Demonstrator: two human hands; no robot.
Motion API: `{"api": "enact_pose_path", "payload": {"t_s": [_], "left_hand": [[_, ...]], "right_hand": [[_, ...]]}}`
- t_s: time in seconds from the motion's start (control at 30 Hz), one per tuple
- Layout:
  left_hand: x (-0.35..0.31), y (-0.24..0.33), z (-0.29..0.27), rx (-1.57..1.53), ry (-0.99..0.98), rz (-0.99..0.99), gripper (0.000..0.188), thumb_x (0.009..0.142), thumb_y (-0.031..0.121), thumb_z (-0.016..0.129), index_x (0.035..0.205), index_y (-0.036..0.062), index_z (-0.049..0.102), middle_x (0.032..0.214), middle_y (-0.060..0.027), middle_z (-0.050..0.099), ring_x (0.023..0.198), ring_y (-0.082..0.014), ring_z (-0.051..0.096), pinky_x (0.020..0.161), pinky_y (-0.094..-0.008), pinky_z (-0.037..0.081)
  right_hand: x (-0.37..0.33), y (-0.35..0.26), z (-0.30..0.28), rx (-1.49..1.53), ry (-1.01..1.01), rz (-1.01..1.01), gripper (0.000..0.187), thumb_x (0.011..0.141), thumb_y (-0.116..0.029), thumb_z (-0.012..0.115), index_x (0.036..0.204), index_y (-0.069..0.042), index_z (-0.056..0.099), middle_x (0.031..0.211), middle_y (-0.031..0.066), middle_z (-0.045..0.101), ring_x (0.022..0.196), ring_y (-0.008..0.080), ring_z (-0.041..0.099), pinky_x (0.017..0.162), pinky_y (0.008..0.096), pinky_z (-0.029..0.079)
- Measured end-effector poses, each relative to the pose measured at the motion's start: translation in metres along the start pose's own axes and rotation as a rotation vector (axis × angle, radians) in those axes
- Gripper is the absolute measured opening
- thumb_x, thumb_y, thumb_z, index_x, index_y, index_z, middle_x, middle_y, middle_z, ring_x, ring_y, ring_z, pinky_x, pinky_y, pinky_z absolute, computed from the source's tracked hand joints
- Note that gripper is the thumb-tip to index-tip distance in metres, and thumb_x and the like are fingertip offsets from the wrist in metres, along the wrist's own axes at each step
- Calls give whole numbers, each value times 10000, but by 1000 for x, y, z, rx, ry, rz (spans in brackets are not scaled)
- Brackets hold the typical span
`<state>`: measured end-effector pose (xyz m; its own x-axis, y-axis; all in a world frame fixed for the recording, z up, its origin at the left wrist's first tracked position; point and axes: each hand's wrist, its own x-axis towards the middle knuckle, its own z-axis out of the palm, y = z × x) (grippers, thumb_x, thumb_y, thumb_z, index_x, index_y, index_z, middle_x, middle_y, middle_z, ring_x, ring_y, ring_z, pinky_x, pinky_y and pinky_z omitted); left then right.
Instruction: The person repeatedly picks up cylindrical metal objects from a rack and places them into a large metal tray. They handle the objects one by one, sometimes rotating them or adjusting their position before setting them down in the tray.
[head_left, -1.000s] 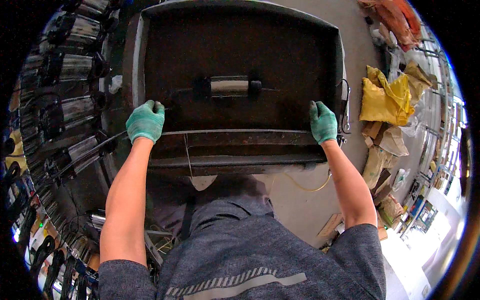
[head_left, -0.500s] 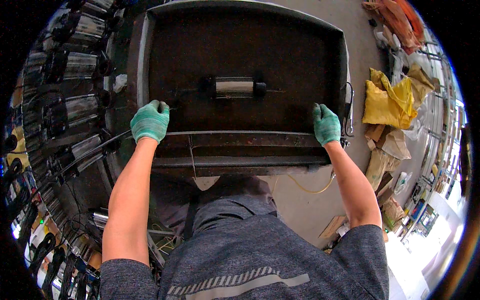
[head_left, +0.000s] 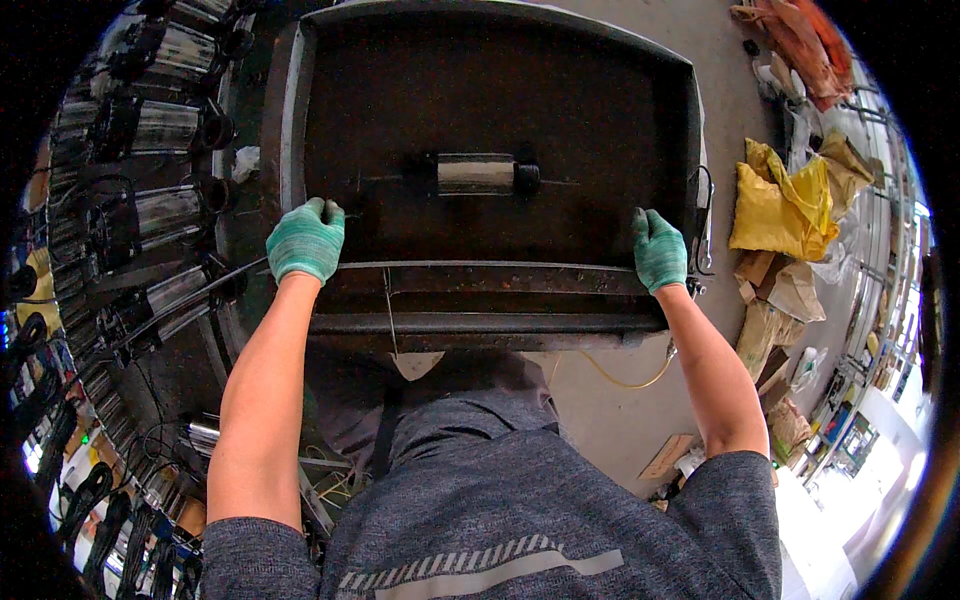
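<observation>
A cylinder [head_left: 477, 175], pale with black ends, lies crosswise near the middle of the dark tray [head_left: 293, 110] that fills the upper centre of the frame. A thin line runs out from each end of it, too dim to identify.

The left hand [head_left: 306, 242], in a green glove, is at the tray's near-left corner; the right hand [head_left: 660, 250], gloved alike, is at the near-right corner. The fingers of both are partly curled with the thumb sides uppermost. The undersides are hidden, so I cannot tell whether either grips the rim or only rests there. Neither touches the cylinder. A thin rod [head_left: 215, 285] slants from beside the left hand toward the lower left; whether it is held is unclear.

As to progress, the cylinder is already inside the tray with both hands clear of it, and it has yet to be taken out. Whether anything is being done to it there does not show. Similar cylinders [head_left: 165, 128] line the left of the frame; a yellow sack [head_left: 775, 200] lies at the upper right.
</observation>
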<state>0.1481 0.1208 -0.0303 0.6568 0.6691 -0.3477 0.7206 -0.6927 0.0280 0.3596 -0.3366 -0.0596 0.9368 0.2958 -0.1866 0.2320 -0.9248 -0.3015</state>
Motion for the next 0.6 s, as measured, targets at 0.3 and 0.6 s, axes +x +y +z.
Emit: {"api": "enact_pose_path", "payload": {"t_s": [0.3, 0.6], "left_hand": [[-2, 3, -5, -7, -15, -15, 378, 1004, 445, 522, 979, 132, 732, 986, -199, 737, 956, -432, 696, 835, -518, 557], [-2, 1, -2, -1, 7, -11, 380, 1006, 447, 519, 1002, 137, 738, 994, -200, 737, 965, -431, 696, 839, -522, 555]], "right_hand": [[2, -2, -3, -4, -65, 43, 472, 1052, -463, 496, 1145, -52, 709, 1082, 250, 705, 1019, 473, 654, 862, 527, 532], [1, 2, 0, -11, -37, 59, 496, 1049, -468, 501, 1203, -42, 703, 1130, 247, 705, 1056, 459, 660, 900, 508, 534]]}}
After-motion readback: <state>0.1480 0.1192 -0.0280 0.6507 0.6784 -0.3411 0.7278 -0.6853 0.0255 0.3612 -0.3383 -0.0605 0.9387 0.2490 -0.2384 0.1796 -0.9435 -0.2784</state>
